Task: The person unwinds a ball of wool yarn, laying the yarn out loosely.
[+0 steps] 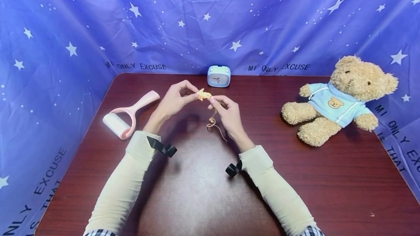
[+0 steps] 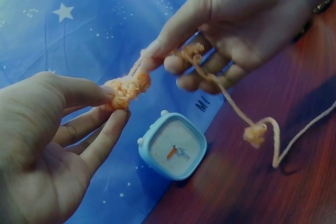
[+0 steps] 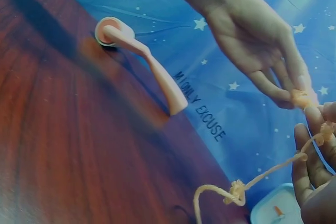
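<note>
Above the far part of the table, both hands hold a small piece of yellow-orange crochet (image 1: pixel 205 94) between them. The left hand (image 1: pixel 175 99) pinches its left end between thumb and fingers; in the left wrist view the knitted loops of the crochet piece (image 2: pixel 128 92) show clearly. At its other end, the right hand (image 1: pixel 228 114) pinches with thumb and forefinger. From the right hand a strand of yarn (image 1: pixel 218 128) trails down, with a knotted clump (image 2: pixel 255 135) partway along it. Part of the crochet is hidden behind the fingertips.
A pale blue clock (image 1: pixel 218 77) stands at the back edge, just behind the hands. To the left lies a pink-handled lint roller (image 1: pixel 131 114). A teddy bear (image 1: pixel 342 99) in a blue top sits at the right. Starry blue cloth (image 1: pixel 183 46) hangs around the table (image 1: pixel 183 192).
</note>
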Tool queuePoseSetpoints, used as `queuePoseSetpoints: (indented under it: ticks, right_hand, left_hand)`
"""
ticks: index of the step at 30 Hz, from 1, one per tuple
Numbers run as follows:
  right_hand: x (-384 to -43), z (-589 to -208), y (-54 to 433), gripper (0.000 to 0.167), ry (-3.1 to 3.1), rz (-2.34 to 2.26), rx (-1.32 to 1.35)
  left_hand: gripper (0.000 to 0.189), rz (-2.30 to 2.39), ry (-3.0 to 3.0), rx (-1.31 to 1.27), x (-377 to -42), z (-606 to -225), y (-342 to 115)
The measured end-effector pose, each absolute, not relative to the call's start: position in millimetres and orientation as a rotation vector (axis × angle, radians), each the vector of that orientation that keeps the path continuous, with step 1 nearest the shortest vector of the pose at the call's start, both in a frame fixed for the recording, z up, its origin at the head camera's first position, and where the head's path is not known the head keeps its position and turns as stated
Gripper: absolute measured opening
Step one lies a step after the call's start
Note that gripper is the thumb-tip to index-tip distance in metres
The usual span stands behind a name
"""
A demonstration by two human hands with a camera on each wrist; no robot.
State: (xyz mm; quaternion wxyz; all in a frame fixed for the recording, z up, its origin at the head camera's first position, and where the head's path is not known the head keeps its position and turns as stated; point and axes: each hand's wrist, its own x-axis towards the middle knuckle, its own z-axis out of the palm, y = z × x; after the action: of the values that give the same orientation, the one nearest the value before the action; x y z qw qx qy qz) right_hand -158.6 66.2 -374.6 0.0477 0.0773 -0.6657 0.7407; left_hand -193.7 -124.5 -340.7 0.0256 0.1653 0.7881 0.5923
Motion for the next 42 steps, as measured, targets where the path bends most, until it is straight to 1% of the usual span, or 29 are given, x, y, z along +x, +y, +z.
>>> queuePoseSetpoints:
  ticks: [5,14,26,42]
  right_hand:
    - [-159.5,-365.1,76.9,0.02,-1.956,2.243,0.17]
    - [-171.9,-387.8,95.0,0.021,-1.899,2.206,0.119]
    - [-182.9,-385.9,126.3,0.022,-1.827,2.157,0.041]
    - [-187.8,-380.9,165.6,0.008,-1.644,2.137,-0.09]
  left_hand:
    - [0.018,1.851,2.42,0.487,-194.0,-341.3,-125.9]
    - [0.019,1.915,2.379,0.446,-195.3,-341.4,-129.2]
    - [0.018,1.91,2.41,0.425,-197.6,-346.7,-138.2]
    - [0.019,1.918,2.399,0.409,-197.2,-348.7,-143.0]
